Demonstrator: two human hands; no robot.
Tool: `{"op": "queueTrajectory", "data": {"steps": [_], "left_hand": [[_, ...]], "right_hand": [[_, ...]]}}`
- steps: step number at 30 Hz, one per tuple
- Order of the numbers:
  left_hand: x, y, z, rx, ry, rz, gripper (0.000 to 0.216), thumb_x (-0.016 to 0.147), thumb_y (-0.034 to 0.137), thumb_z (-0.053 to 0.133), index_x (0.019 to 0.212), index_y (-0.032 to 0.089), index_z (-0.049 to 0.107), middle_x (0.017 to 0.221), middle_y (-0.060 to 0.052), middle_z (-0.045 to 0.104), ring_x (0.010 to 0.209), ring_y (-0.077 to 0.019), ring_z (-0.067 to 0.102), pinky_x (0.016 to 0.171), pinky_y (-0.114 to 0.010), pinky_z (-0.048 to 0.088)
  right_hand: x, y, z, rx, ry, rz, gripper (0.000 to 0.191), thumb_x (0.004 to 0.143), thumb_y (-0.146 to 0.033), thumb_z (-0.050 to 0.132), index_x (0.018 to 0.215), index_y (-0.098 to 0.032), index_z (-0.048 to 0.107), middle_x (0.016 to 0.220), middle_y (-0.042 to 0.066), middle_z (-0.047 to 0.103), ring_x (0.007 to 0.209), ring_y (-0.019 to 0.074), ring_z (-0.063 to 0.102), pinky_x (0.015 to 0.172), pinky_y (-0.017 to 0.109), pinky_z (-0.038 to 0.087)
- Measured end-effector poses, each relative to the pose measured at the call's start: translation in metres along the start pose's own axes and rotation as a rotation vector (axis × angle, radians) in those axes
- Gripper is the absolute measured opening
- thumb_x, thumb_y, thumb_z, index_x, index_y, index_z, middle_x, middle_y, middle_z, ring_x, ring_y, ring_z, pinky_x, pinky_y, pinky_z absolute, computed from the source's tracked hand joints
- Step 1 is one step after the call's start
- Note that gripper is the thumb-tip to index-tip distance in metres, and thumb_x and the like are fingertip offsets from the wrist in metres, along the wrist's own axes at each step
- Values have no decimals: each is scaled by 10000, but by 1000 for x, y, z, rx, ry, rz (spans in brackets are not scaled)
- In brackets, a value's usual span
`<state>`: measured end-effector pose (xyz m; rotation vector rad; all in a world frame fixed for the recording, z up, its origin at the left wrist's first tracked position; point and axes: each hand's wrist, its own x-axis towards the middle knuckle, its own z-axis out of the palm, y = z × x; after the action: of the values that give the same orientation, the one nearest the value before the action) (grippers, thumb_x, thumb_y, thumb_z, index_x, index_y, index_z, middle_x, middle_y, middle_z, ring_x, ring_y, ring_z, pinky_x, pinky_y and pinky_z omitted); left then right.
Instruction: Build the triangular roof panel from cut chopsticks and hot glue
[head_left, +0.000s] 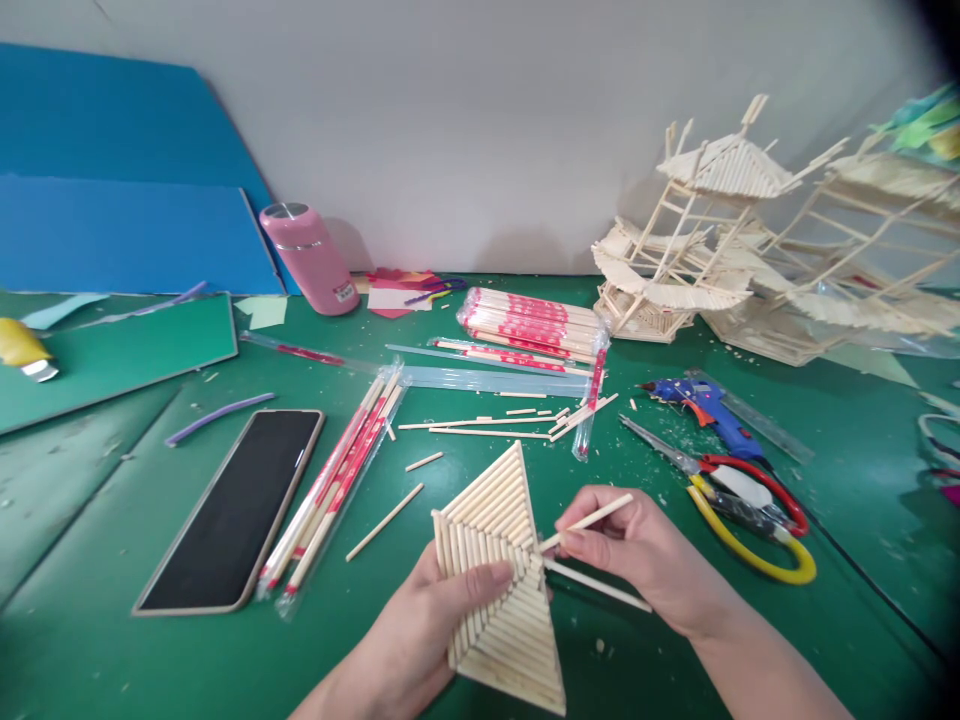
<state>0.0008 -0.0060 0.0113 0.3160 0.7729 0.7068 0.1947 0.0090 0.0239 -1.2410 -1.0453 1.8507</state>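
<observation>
Green table [67, 670], ribbed stick panel [499, 537] held over its near middle, two hands working.
Left hand [439, 615] clamps the panel, thumb across its top, other fingers mostly hidden; right hand [645, 552] pinches, thumb against forefinger. Lower stick [600, 585] juts from panel's right side, can't tell if fixed. Upper stick [609, 510], showing shorter, is the pinched one, tip at panel's right side, mid-height. Best handling, probably: keep panel rigid, grip stick near its tip, sight its angle against the lower one, avoid bumping that, light pressure only.
</observation>
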Motion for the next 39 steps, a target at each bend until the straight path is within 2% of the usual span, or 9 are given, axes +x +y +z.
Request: {"op": "queueTrajectory", "data": {"steps": [19,26,39], "left_hand": [[2,1,0,-10,42,-12,182,667,176,708,834,113,669,729,-98,709,691,-228,676,712,-330,517],[1,1,1,-22,58,-11,188,663,159,710,844,121,676,728,-93,711,678,-230,677,662,-319,523],[1,2,2,-19,76,-7,239,641,173,727,868,120,673,726,-92,711,664,-237,675,649,-329,528]], "right_hand": [[2,4,2,42,-4,-16,174,696,-308,697,726,-161,608,689,19,671,648,124,600,588,229,402],[2,5,3,45,2,-24,167,690,-297,704,727,-163,612,672,5,658,640,109,582,589,220,398],[2,7,4,45,-3,-32,198,690,-322,698,726,-160,592,663,2,638,635,139,606,599,252,401]]}}
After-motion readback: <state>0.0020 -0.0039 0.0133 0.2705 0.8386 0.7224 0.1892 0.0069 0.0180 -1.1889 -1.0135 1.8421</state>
